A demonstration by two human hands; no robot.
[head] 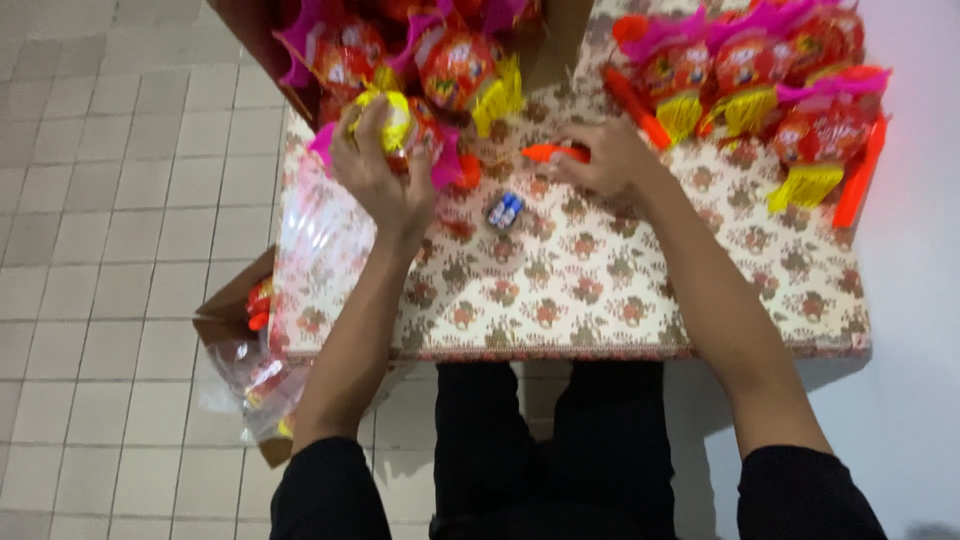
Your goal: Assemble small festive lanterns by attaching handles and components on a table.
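We're sitting at the floral-cloth table [600,290]. Ahead of the right hand, a pile of finished lanterns [760,80] w/ pink frills and yellow tassels. Left hand [385,170] is closing round a red-yellow paper lantern [400,125], lifting it just above the cloth. It's looking very light, thin, crushable, so we're judging a loose cupped grip on the round body best, not the frills. Right hand [605,158] is pinching an orange stick [555,153], stiff, light. Small blue item [505,210] is lying btw. the hands.
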